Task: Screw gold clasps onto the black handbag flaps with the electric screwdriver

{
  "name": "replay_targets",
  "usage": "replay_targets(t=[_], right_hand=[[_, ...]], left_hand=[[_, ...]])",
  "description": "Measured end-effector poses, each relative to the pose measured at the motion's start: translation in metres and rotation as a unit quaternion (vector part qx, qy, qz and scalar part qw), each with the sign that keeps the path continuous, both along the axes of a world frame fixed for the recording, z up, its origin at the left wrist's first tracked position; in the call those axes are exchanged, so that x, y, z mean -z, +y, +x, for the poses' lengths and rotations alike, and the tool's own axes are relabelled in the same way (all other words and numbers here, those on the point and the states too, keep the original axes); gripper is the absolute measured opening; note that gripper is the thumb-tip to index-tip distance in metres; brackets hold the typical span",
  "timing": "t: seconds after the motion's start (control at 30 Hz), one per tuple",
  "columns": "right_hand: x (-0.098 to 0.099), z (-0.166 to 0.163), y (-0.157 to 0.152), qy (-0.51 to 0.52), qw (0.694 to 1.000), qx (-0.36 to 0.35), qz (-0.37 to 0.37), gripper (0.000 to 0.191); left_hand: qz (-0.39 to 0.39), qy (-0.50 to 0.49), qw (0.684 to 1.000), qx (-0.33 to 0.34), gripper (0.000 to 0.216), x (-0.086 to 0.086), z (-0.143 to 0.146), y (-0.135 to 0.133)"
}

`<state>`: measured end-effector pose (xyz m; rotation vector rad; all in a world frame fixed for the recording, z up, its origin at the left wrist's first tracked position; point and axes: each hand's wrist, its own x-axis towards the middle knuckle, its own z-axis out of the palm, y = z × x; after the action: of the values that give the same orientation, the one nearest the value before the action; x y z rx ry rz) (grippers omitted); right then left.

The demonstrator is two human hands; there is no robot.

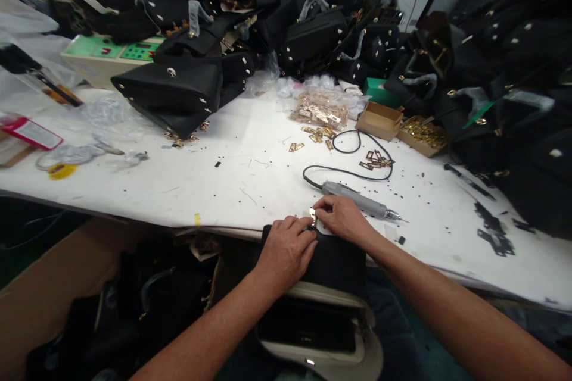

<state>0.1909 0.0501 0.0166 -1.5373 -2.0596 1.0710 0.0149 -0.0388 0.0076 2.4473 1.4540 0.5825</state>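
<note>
A black handbag [339,262] rests against the near table edge, its open mouth with a pale lining facing me. My left hand [288,247] lies on its flap with the fingers closed over the edge, the fingertips beside a small gold metal clasp [312,214]. From the right, my right hand [342,216] pinches that clasp between thumb and forefinger. The fingers hide part of the clasp and where it meets the flap. Just beyond my right hand lies a grey corded electric hand tool [355,197] with a thin pointed bit.
Loose gold metal plates [375,159] lie near the cord, by a plastic bag of metal parts [319,110] and a cardboard box of gold pieces [422,134]. Black handbags [179,89] are piled along the back. A green-topped machine [111,50] stands left; black scraps [494,229] lie right.
</note>
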Motion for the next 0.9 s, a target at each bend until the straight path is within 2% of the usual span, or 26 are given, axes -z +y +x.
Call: replay_targets(t=[0.37,0.67,0.9], right_hand=[[-0.0022,0.0006,0.0013,0.006,1.000,-0.007,-0.010,0.015],[0.0037,0.0038,0.0016,0.017,1.000,-0.021,0.016,0.016],[0.0043,0.0037,-0.0024,0.021,0.999,-0.006,0.033,0.016]], left_hand=[[0.004,0.000,1.000,0.001,0.014,-0.0030,0.0010,0.0018],[0.013,0.015,1.000,0.002,0.015,-0.0050,0.0023,0.0001],[0.018,0.045,0.999,0.005,0.016,-0.0087,0.0044,-0.0018]])
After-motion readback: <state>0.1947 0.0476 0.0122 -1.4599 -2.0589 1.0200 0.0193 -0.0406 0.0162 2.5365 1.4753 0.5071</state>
